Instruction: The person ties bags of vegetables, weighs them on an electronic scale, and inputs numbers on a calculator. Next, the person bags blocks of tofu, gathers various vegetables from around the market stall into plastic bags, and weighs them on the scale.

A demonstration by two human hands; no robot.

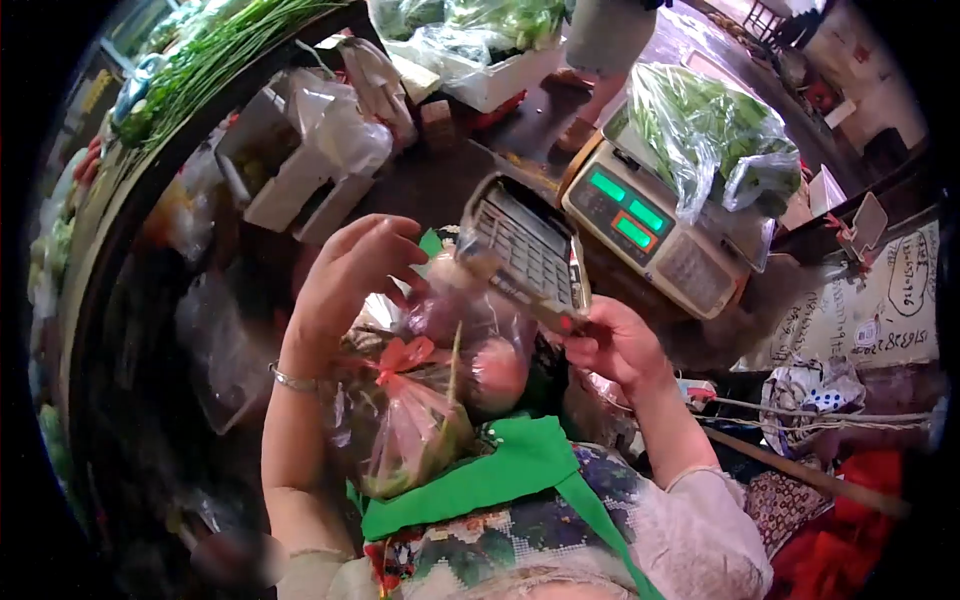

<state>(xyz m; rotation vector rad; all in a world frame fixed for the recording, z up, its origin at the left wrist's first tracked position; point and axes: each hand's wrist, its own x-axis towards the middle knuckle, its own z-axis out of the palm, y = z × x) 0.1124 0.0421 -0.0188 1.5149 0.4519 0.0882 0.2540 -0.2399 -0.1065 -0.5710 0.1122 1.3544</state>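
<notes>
My right hand (pixel 622 345) is closed on the lower right corner of a calculator (pixel 525 245), which is tilted, keys facing up. My left hand (pixel 365 260) is raised left of the calculator, fingers curled and apart, with nothing seen in it. Below it is a clear plastic bag of greens (pixel 410 430), tied with a red knot, in front of the green apron (pixel 500 465). Beside that bag, another plastic bag (pixel 490 355) holds something round and pinkish. Right of the calculator, a scale (pixel 655 235) with lit green displays carries a clear bag of leafy greens (pixel 710 130).
Long green stalks (pixel 215 65) lie on a shelf at the upper left. White boxes with plastic bags (pixel 335 130) stand below it. Another box of bagged vegetables (pixel 490 75) is at the top. Part of another person (pixel 610 40) shows beyond the scale. A handwritten board (pixel 865 300) is at right.
</notes>
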